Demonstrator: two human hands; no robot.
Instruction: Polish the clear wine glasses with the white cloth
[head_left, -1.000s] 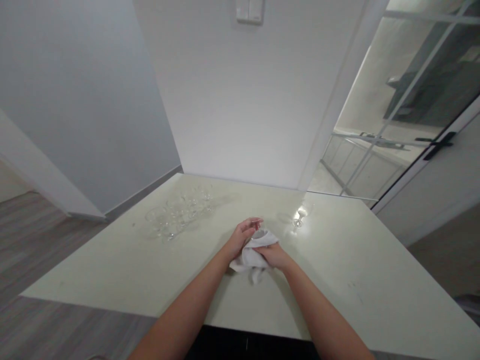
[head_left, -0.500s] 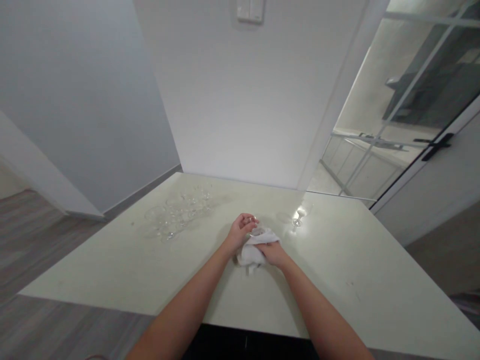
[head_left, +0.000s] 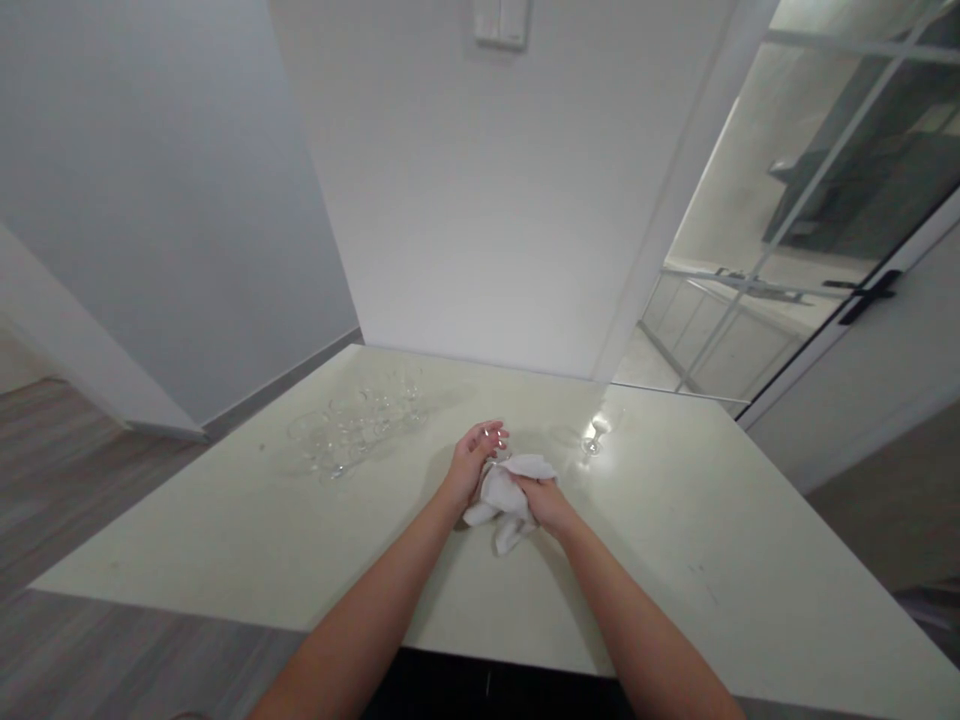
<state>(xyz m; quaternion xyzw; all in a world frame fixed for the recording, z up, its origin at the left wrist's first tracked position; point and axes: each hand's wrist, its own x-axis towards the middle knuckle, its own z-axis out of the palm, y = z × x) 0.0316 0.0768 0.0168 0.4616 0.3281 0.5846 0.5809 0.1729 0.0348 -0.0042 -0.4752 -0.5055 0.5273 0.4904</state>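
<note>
Over the middle of a pale table [head_left: 225,540], my left hand [head_left: 470,462] curls around a small clear glass [head_left: 496,437], of which only the rim shows at my fingertips. My right hand [head_left: 546,503] grips a crumpled white cloth [head_left: 504,494] and presses it against the glass. Both hands are closed and touch each other through the cloth. The glass is mostly hidden by fingers and cloth.
Several clear glasses [head_left: 352,432] stand in a cluster at the table's far left. One clear stemmed glass [head_left: 594,436] stands alone at the far right of my hands. White walls rise behind, with a glass door [head_left: 810,220] to the right.
The cloth has shifted around the glass and hangs lower under my hands. My left fingers have turned a little on the rim. Both arms stay in place.
</note>
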